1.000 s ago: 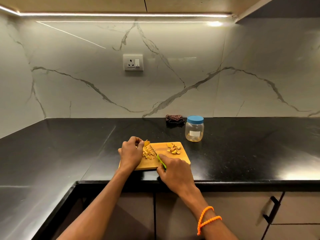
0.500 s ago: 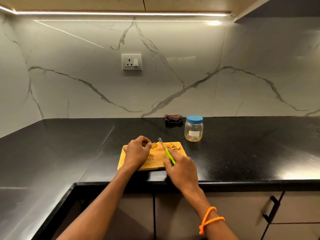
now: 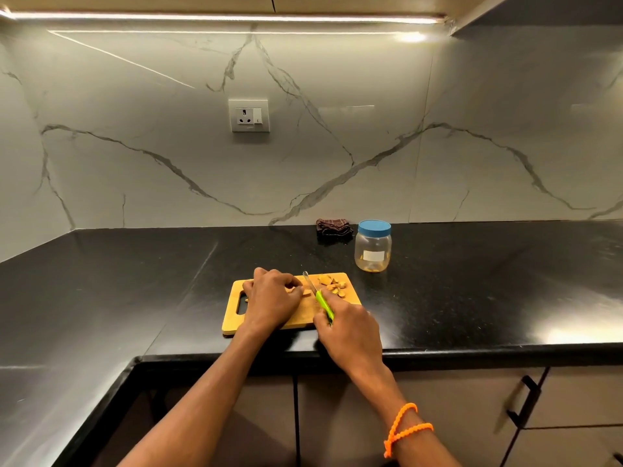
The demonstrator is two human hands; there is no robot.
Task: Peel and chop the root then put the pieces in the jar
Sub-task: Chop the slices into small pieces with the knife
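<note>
To chop well, the left hand [image 3: 271, 299] with curled fingers should hold the small yellow root piece [image 3: 305, 292] steady on the wooden cutting board [image 3: 232, 306], fingertips tucked back, while the right hand [image 3: 347, 326] gripping the green-handled knife [image 3: 320, 299] cuts slowly.

jar [image 3: 373, 247] behind board [image 3: 232, 311], cloth [image 3: 333, 227] left
</note>
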